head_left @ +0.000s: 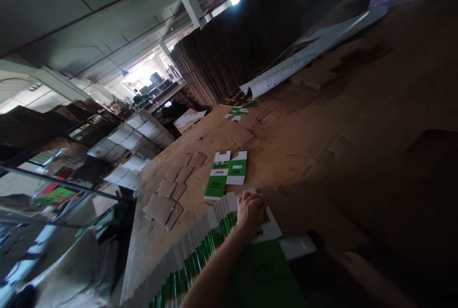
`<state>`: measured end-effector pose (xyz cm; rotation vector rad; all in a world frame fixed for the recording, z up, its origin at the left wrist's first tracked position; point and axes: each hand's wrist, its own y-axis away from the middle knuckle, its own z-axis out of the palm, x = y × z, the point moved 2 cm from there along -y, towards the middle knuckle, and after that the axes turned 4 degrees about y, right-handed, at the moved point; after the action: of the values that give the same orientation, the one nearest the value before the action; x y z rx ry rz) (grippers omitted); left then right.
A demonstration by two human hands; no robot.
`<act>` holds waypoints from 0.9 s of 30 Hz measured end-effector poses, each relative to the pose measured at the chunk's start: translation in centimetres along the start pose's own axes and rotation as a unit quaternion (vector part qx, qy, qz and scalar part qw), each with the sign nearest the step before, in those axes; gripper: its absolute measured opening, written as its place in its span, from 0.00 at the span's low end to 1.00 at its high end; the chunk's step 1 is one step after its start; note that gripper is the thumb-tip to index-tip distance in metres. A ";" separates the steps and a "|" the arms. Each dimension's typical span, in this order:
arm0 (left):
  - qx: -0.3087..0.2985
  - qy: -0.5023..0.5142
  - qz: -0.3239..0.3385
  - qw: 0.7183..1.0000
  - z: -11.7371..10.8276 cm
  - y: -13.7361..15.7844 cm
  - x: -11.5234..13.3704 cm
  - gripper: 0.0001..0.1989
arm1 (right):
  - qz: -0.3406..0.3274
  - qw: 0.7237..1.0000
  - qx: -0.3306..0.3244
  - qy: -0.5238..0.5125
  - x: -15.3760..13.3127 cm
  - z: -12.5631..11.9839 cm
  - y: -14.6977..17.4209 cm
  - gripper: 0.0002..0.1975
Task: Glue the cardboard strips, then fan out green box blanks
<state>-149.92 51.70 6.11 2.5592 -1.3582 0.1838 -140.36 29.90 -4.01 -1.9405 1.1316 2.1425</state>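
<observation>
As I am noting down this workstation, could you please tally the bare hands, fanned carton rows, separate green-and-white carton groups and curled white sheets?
Bare hands: 2, left hand and dim right hand
Fanned carton row: 1, its cartons too overlapped to count
Separate carton groups: 2, near group and far group
Curled white sheet: 1
Total: 6

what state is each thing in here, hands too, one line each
left hand: fingers bent over the nearest green-and-white carton's end
right hand: blurred, grip unclear
nearest green-and-white carton: flattened, partly covered by the left arm
row of green-and-white cartons: flattened, fanned, overlapping
green-and-white carton piece ahead: lying flat, printing upside down
brown cardboard pieces: flat, scattered
white sheet: curled along its edge
white rolls: stacked
</observation>
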 end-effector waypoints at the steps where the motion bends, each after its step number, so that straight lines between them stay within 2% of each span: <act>1: -0.007 -0.003 -0.002 1.000 -0.2 0.1 -0.1 0.08 | 0.002 0.998 0.056 0.008 0.3 -1.3 -0.1 0.25; 3: -0.021 -0.015 -0.006 1.000 -0.7 0.1 -0.3 0.09 | -0.020 0.987 0.150 0.057 0.0 -2.9 0.0 0.21; 5: -0.018 -0.016 -0.032 0.999 -1.2 0.2 -0.4 0.10 | -0.085 0.974 0.175 0.117 -0.8 -2.5 0.1 0.20; 8: 0.001 0.007 -0.085 0.996 -1.7 0.3 -0.5 0.16 | -0.214 0.958 0.093 0.167 -1.4 0.5 -0.4 0.24; 10: -0.003 0.017 -0.096 0.995 -1.8 0.4 -0.6 0.19 | -0.271 0.945 0.023 0.181 -0.7 2.5 -1.3 0.27; 14: -0.026 0.004 -0.040 0.999 -1.4 0.6 -1.0 0.12 | -0.297 0.929 -0.043 0.215 1.5 3.9 -3.1 0.27; 20: -0.047 -0.035 0.002 0.998 -0.7 0.7 -1.4 0.16 | -0.301 0.913 -0.065 0.268 1.5 4.0 -3.2 0.25; 23: -0.047 -0.046 0.001 0.998 -0.5 0.8 -1.4 0.19 | -0.325 0.883 -0.028 0.338 1.5 2.3 -3.5 0.28; 25: -0.041 -0.041 -0.007 0.998 -0.4 0.8 -1.4 0.25 | -0.332 0.846 0.062 0.412 2.3 -0.6 -4.1 0.33; 27: -0.030 -0.031 -0.014 0.999 -0.4 0.7 -1.4 0.30 | -0.316 0.803 0.186 0.470 3.4 -4.4 -4.3 0.36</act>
<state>-151.25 52.56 6.23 2.5520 -1.3274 0.0589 -135.32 29.32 -8.83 -2.6523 0.6566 0.5266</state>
